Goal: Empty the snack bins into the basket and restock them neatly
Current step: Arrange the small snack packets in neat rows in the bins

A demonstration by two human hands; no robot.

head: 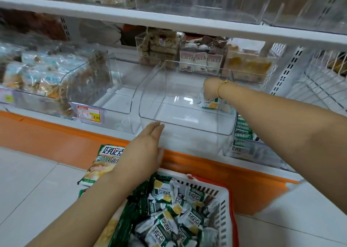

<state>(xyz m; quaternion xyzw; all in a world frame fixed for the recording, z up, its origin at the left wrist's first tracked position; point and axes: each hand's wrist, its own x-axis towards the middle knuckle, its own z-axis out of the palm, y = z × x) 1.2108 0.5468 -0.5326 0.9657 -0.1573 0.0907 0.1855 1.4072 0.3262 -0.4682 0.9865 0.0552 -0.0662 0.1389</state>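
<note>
Clear bin [150,89]: left hand [148,145], fingers straight, touches its front lip; right hand [210,88] inside grips a packet [209,104]; filled basket [228,209] below.

The price tag [89,114] reads 7.80; the snack bag [107,158] reads 好吃点.

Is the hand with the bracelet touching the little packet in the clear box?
Touching. The head view shows the right hand pinching the top of the packet inside the bin.

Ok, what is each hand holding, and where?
Right hand grips a snack packet by its top; left hand holds nothing, open against the clear bin.
</note>
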